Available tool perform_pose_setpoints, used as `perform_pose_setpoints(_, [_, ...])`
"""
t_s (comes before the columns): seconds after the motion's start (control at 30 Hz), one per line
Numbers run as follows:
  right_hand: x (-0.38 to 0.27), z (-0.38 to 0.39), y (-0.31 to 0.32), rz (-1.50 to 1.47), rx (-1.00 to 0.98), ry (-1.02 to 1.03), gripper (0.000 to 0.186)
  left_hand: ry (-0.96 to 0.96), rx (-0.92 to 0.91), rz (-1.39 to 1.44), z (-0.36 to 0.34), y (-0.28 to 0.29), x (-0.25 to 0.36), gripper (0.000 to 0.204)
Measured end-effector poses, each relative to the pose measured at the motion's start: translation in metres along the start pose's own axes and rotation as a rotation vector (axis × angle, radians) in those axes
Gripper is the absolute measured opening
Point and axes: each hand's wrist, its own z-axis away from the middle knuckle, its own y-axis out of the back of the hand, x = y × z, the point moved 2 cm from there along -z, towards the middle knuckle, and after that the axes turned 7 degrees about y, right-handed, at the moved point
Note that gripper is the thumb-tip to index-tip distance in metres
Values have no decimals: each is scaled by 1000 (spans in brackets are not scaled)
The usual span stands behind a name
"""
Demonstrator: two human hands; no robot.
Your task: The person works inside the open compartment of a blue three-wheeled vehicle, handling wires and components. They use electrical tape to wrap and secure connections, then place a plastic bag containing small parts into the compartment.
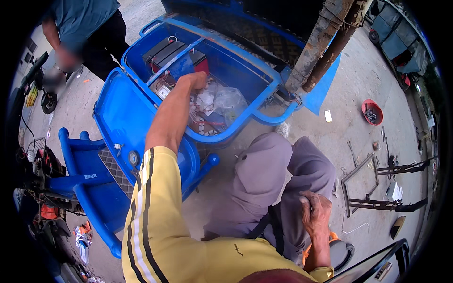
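My left hand [198, 81] reaches into an open blue vehicle compartment [258, 101], its fingers curled closed over the contents. What it grips, if anything, is hidden from view. Right beside that hand sits a battery pack [166, 55] with dark tops and a red side. Thin wires and a clear plastic bag [230, 101] fill the space below the hand. On my knee rests my right hand [316, 213], its fingers folded in and nothing visible in them. The blue lid [123, 118] hangs open at the left, with a roll of tape [134, 158] on it.
Rusty metal posts [325, 45] rise close to the compartment's right end. A red bowl [372, 112] with dark parts stands on the ground at right, near a metal frame [345, 188] and tools. Another person [87, 28] stands at upper left. Blue bodywork [96, 188] lies left of me.
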Motion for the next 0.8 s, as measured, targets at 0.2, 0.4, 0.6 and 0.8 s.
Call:
perform_pose_setpoints(0.2, [-18, -153, -30, -191, 109, 375, 17, 18, -64, 32, 14, -1, -13, 26])
perform_pose_setpoints(0.4, [-24, -284, -106, -341, -66, 254, 22, -54, -65, -28, 17, 4, -8, 29])
perform_pose_setpoints(0.6, [6, -325, -190, -136, -101, 190, 18, -119, -95, -19, 21, -3, 14, 26])
perform_pose_setpoints(0.8, [1, -339, -211, -41, -211, 163, 22, -156, -16, -86, 20, -2, 10, 24])
